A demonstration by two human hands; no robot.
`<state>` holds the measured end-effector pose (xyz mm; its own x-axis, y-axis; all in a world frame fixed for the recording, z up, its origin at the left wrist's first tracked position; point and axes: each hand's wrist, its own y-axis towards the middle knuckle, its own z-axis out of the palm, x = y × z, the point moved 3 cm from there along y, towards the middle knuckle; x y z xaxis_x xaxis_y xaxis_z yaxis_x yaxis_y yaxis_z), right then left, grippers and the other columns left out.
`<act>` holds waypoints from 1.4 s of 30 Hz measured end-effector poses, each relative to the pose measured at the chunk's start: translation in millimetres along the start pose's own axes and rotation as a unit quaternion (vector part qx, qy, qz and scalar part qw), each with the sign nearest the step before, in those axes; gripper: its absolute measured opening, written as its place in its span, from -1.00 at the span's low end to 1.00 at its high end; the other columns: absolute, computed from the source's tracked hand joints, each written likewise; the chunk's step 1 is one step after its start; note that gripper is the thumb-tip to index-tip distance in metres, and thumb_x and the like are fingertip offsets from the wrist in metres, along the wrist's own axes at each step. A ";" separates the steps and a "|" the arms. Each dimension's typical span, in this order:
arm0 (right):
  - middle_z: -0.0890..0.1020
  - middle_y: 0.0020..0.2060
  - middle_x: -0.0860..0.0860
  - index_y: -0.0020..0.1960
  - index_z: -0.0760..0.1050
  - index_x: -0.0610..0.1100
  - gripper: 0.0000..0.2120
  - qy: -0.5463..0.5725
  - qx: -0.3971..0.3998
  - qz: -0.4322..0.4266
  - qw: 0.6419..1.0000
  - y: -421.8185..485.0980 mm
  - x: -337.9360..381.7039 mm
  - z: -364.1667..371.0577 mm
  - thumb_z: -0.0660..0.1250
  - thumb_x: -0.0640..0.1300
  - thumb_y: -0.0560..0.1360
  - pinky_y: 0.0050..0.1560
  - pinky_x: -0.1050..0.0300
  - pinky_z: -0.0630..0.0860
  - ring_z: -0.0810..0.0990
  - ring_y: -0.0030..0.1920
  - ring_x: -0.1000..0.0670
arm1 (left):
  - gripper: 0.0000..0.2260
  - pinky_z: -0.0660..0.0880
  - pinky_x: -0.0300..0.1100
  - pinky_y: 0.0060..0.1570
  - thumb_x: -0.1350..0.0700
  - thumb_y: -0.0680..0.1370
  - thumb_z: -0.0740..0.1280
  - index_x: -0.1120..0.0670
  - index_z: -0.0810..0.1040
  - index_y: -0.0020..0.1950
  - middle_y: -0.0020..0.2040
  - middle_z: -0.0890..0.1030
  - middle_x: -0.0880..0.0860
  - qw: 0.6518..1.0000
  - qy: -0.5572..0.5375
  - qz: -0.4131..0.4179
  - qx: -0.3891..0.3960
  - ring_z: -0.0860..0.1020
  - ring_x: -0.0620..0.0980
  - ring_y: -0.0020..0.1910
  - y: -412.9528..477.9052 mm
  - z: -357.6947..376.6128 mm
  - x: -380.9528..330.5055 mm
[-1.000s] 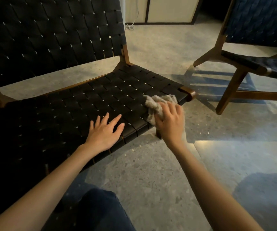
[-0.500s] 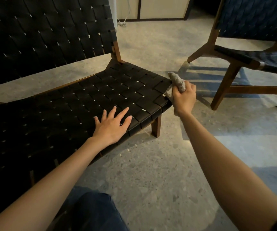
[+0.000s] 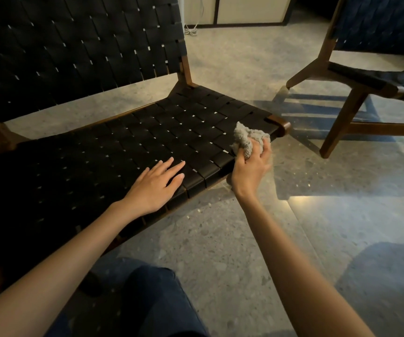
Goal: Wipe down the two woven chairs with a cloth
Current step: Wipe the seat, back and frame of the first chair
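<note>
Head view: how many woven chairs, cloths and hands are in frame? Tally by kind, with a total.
Woven chairs: 2, near chair and far chair
Cloths: 1, cloth
Hands: 2, left hand and right hand
Total: 5

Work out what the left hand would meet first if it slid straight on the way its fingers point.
Probably the cloth gripped by the right hand. The left hand lies flat on the woven seat, fingers aimed along bare weave toward it, though it could pass just behind.
</note>
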<state>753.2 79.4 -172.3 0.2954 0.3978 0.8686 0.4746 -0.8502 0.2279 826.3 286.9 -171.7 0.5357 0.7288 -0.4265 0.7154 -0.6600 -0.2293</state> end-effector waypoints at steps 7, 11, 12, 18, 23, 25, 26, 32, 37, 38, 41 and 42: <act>0.29 0.34 0.05 0.31 0.39 0.04 -0.68 -0.072 0.108 -0.113 0.985 -74.2 30.9 7.1 0.22 -0.10 0.56 0.17 0.15 0.20 0.19 0.24 -0.08 | -0.53 -0.10 -0.03 0.45 -0.26 0.59 -0.14 -0.27 0.02 0.50 0.56 0.02 -0.10 1.000 0.028 0.003 -0.004 -0.05 -0.08 0.53 -40.7 -6.5 32.1; 0.28 0.25 0.02 0.27 0.36 0.03 -0.70 -0.097 0.170 -0.188 0.962 -141.3 53.8 21.9 0.25 -0.08 0.55 0.22 0.18 0.11 0.15 0.21 -0.05 | -0.54 -0.06 -0.01 0.45 -0.28 0.58 -0.11 -0.29 0.03 0.50 0.57 -0.04 -0.08 0.998 0.039 -0.033 -0.023 -0.05 -0.02 0.53 -73.2 -14.0 55.5; 0.27 0.23 0.03 0.27 0.35 0.02 -0.70 -0.095 0.186 -0.201 0.957 -157.4 59.8 25.6 0.25 -0.07 0.55 0.20 0.17 0.14 0.14 0.19 -0.04 | -0.54 -0.05 -0.01 0.46 -0.26 0.59 -0.09 -0.27 0.04 0.50 0.57 -0.04 -0.07 0.997 0.044 -0.048 -0.029 -0.05 -0.01 0.53 -82.7 -16.3 60.4; 0.26 0.22 0.02 0.31 0.32 0.03 -0.70 -0.063 0.263 -0.207 0.940 -210.7 89.1 32.4 0.18 0.03 0.59 0.19 0.07 0.28 0.10 0.12 0.07 | -0.56 0.01 -0.01 0.47 -0.16 0.63 -0.04 -0.15 0.13 0.52 0.55 0.12 -0.04 0.987 0.089 -0.108 -0.074 0.06 -0.03 0.52 -148.2 -40.4 88.7; 0.27 0.19 0.08 0.33 0.31 0.13 -0.63 -0.019 0.394 -0.250 0.884 -239.2 113.9 32.3 0.17 0.17 0.56 0.15 0.13 0.25 0.18 0.18 0.08 | -0.60 0.11 0.02 0.46 -0.09 0.64 0.03 -0.08 0.26 0.48 0.51 0.24 -0.05 0.982 0.104 -0.110 -0.116 0.16 -0.04 0.50 -185.9 -56.6 105.8; 0.31 0.14 0.12 0.32 0.34 0.18 -0.64 -0.014 0.381 -0.299 0.875 -235.2 129.5 30.0 0.18 0.18 0.54 0.07 0.18 0.30 0.23 0.12 0.07 | -0.62 0.13 0.04 0.45 -0.05 0.64 0.07 -0.05 0.33 0.45 0.49 0.28 -0.03 0.979 0.083 -0.119 -0.145 0.18 0.00 0.49 -196.9 -59.0 111.8; 0.32 0.15 0.12 0.32 0.35 0.18 -0.64 -0.015 0.353 -0.335 0.874 -227.7 138.2 28.3 0.18 0.18 0.53 0.03 0.21 0.30 0.23 0.10 0.06 | -0.63 0.14 0.05 0.45 -0.03 0.64 0.09 -0.04 0.36 0.43 0.48 0.30 -0.01 0.976 0.065 -0.126 -0.164 0.20 0.03 0.48 -202.2 -60.4 115.0; 0.30 0.41 -0.02 0.44 0.25 0.19 -0.53 -0.196 0.385 -0.486 0.760 -181.0 127.2 38.7 0.04 0.23 0.56 0.23 -0.07 0.28 0.26 0.28 -0.14 | -0.66 0.24 -0.04 0.41 0.05 0.65 0.10 0.04 0.41 0.41 0.44 0.36 0.02 0.953 -0.070 -0.135 -0.262 0.29 0.00 0.43 -231.5 -65.2 135.2; 0.40 0.36 -0.11 0.42 0.33 0.06 -0.58 -0.155 0.403 -0.551 0.714 -213.8 121.7 51.9 0.00 0.09 0.62 0.19 0.05 0.28 0.33 0.26 -0.06 | -0.66 0.25 -0.19 0.33 0.08 0.66 0.10 0.06 0.41 0.41 0.44 0.36 0.02 0.940 -0.109 -0.135 -0.294 0.33 -0.04 0.40 -242.6 -63.5 147.2; 0.40 0.35 -0.13 0.43 0.33 0.04 -0.58 -0.137 0.408 -0.566 0.703 -226.3 125.2 56.4 0.00 0.08 0.62 0.19 0.08 0.25 0.33 0.24 -0.06 | -0.66 0.25 -0.22 0.30 0.08 0.66 0.10 0.05 0.40 0.42 0.44 0.36 0.02 0.938 -0.113 -0.140 -0.297 0.34 -0.05 0.38 -246.0 -63.4 151.4; 0.40 0.32 -0.16 0.45 0.32 -0.04 -0.55 -0.074 0.424 -0.578 0.693 -258.7 137.7 63.5 0.02 0.07 0.61 0.20 0.08 0.26 0.37 0.20 -0.08 | -0.67 0.28 -0.17 0.33 0.14 0.65 0.12 0.08 0.40 0.41 0.43 0.37 0.05 0.931 -0.127 -0.153 -0.305 0.33 -0.03 0.40 -256.2 -64.0 164.3; 0.40 0.31 -0.16 0.45 0.33 -0.06 -0.55 -0.050 0.427 -0.582 0.690 -269.0 143.1 64.9 0.04 0.05 0.61 0.20 0.09 0.26 0.37 0.20 -0.09 | -0.67 0.29 -0.12 0.36 0.18 0.64 0.14 0.09 0.41 0.41 0.42 0.38 0.06 0.928 -0.137 -0.158 -0.307 0.32 -0.01 0.41 -260.2 -65.4 169.0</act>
<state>721.6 387.3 -137.8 -0.6620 0.6985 0.2716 0.7424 0.5613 0.3659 760.0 593.6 -126.9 0.1808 0.7389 -0.6492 0.9835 -0.1310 0.1248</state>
